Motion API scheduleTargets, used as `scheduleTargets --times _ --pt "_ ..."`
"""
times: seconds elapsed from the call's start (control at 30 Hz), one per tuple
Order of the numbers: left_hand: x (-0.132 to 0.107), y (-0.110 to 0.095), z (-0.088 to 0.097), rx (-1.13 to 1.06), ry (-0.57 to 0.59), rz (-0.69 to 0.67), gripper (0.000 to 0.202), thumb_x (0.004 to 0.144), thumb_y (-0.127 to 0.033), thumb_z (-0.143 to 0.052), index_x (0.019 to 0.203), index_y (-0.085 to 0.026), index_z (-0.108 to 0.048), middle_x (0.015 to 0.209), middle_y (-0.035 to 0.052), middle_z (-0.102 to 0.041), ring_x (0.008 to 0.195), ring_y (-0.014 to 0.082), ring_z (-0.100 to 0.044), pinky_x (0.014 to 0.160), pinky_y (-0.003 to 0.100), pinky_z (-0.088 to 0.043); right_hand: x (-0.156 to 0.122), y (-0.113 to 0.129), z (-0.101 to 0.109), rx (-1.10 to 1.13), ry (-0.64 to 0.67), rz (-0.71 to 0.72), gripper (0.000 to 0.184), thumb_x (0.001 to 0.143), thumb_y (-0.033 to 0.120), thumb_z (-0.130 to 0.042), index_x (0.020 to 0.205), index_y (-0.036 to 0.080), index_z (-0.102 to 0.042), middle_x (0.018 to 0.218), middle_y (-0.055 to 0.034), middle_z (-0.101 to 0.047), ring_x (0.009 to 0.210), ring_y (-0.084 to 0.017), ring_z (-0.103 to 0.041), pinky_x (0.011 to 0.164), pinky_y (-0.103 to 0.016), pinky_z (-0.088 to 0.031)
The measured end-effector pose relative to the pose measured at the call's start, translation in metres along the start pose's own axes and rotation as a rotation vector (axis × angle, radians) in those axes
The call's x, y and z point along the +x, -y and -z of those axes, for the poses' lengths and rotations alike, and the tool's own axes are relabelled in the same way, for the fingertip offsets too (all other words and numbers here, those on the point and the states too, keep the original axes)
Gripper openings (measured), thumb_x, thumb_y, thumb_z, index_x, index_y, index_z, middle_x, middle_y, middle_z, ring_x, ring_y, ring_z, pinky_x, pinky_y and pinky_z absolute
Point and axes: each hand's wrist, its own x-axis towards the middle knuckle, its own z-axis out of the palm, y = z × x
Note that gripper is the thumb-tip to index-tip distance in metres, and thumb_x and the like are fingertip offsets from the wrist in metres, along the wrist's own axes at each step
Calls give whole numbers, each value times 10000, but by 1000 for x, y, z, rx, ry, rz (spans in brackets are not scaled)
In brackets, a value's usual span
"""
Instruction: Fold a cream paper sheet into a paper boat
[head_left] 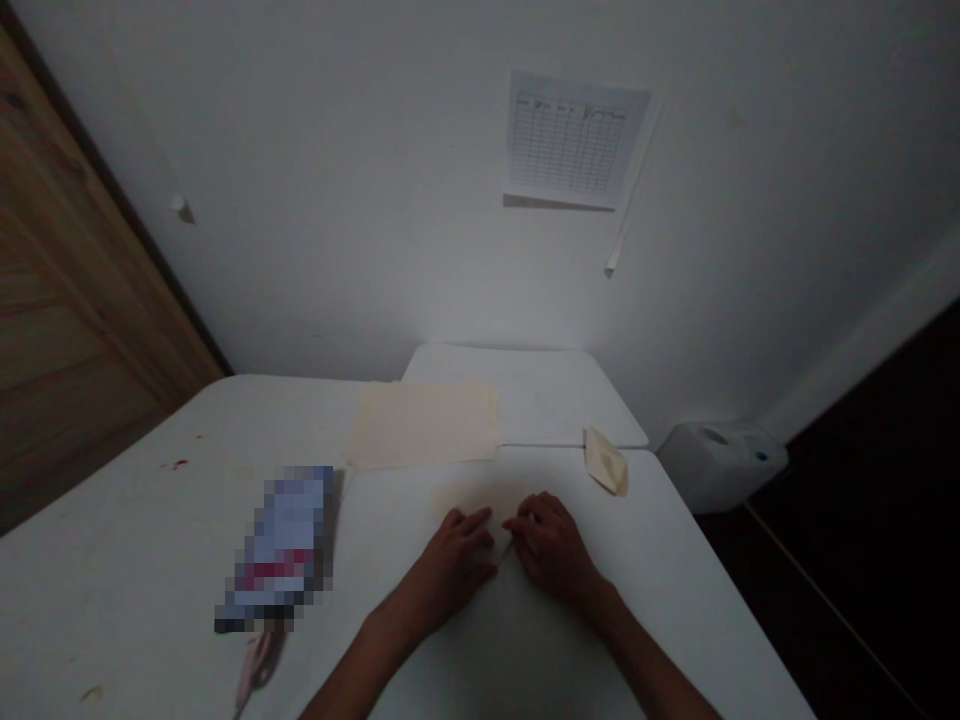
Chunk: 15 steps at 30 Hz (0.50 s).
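Note:
A cream sheet of paper (450, 496) lies on the white table in front of me, mostly covered by my hands. The fingers of my left hand (463, 562) rest spread on its left part, pressing it to the tabletop. With bent thumb and fingertips, my right hand (551, 548) pinches the paper's right part, where an edge slants up between the hands. Beyond my right hand sits a folded cream paper piece (606, 464). Farther back and to the left are flat cream sheets (424, 425).
On the left lies a blurred-out blue and red item (285, 535), with a pink-handled tool (255, 665) partly under it. A printed chart (571, 145) hangs on the wall. Right of the table stands a white plastic container (712, 470). A wooden door (67, 280) is at far left.

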Motion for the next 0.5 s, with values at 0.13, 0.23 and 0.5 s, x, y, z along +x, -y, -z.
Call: scheduleTargets --times 0.13,0.23,0.5 --pt "3 0 1 0 0 13 152 761 -210 -709 897 -244 -651 1343 35 -546 1101 250 -524 928 426 -443 -18 13 9 26 165 87 343 775 91 -547 1047 265 -663 905 -40 -565 883 -199 -481 800 -330 -384" --pt "4 1 0 -6 -11 11 125 787 -283 -702 896 -238 -660 1331 41 -556 1075 244 -534 910 410 -449 -22 18 10 39 229 77 393 759 96 -556 1081 296 -660 907 -30 -560 886 -194 -477 803 -328 -369" --pt "6 -1 3 -33 41 80 162 741 -228 -730 894 -230 -676 1350 37 -546 1099 256 -510 935 409 -431 -23 26 9 -29 249 -97 338 797 164 -585 1078 334 -668 891 -27 -553 871 -194 -472 799 -325 -342"
